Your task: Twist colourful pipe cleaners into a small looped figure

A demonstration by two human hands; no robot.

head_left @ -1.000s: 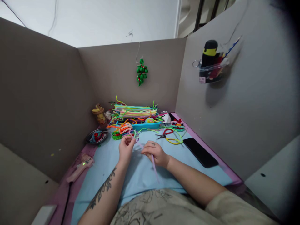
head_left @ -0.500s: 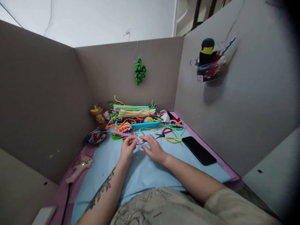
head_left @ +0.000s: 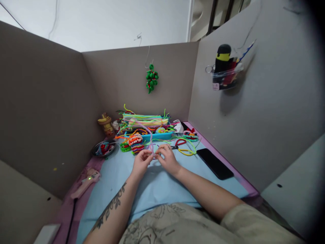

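Observation:
A light purple pipe cleaner (head_left: 151, 137) rises from between my fingertips, its long free end bending up and left over the tray. My left hand (head_left: 142, 162) pinches it from the left. From the other side, my right hand (head_left: 168, 160) grips the same pipe cleaner with thumb and forefinger, the two hands almost touching. A small purple loop shows at the fingertips; its exact shape is too small to make out. Just beyond my hands lies a striped woven pipe-cleaner piece (head_left: 136, 143). Scissors (head_left: 180, 144) with red handles rest right of my right hand.
A blue tray (head_left: 162, 136) heaped with pipe cleaners stands at the back. A black phone (head_left: 215, 164) lies on the right, a pink glue gun (head_left: 86, 185) on the left near a metal bowl (head_left: 94, 151). Grey panels (head_left: 142, 56) enclose the table; a plastic holder (head_left: 227, 74) hangs right.
The free end of the purple pipe cleaner has swung from pointing left to pointing upward. My right hand, with fingers apart before, has closed on it beside my left hand.

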